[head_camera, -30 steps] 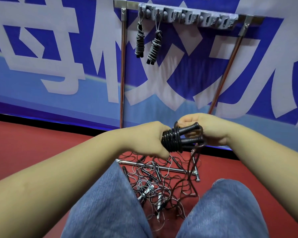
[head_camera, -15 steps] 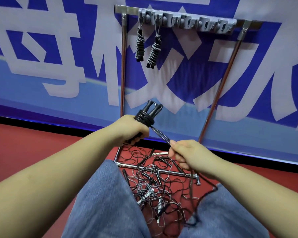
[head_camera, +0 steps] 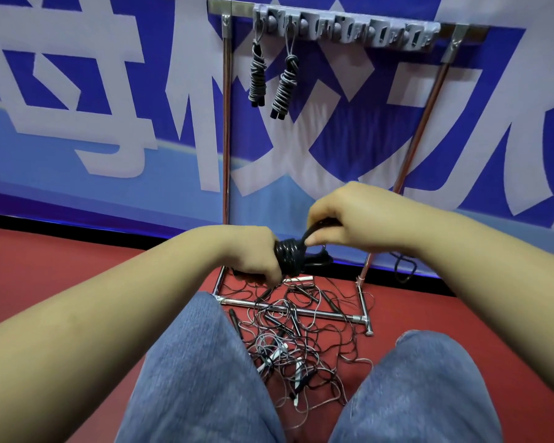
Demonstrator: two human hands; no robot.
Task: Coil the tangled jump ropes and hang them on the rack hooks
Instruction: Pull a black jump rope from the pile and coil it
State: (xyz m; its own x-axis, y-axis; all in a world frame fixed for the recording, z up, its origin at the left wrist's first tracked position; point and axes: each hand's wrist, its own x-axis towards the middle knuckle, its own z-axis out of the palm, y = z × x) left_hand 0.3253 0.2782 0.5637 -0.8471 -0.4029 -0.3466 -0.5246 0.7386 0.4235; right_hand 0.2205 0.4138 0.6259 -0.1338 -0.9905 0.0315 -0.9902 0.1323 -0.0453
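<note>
My left hand [head_camera: 253, 252] grips a black jump rope [head_camera: 291, 257] whose cord is wound in tight turns round its handles. My right hand [head_camera: 346, 215] pinches the rope's free cord just above the coil. A loose length of that cord [head_camera: 403, 266] hangs down behind my right forearm. On the floor between my knees lies a tangled pile of jump ropes [head_camera: 298, 343], black and grey. Above, the rack's grey hook strip [head_camera: 349, 27] carries two coiled ropes, one [head_camera: 257, 78] at the far left and one [head_camera: 285, 87] beside it.
The rack's chrome posts [head_camera: 226, 123] and floor bars [head_camera: 295, 311] stand against a blue and white banner wall. The red floor [head_camera: 77, 266] spreads left and right. My knees in jeans [head_camera: 205, 378] flank the pile. Several hooks [head_camera: 394, 35] right of the hung ropes are bare.
My left hand lowered the coil and turned it sideways. My right hand rose from beside the pile to the coil, carrying the cord round it.
</note>
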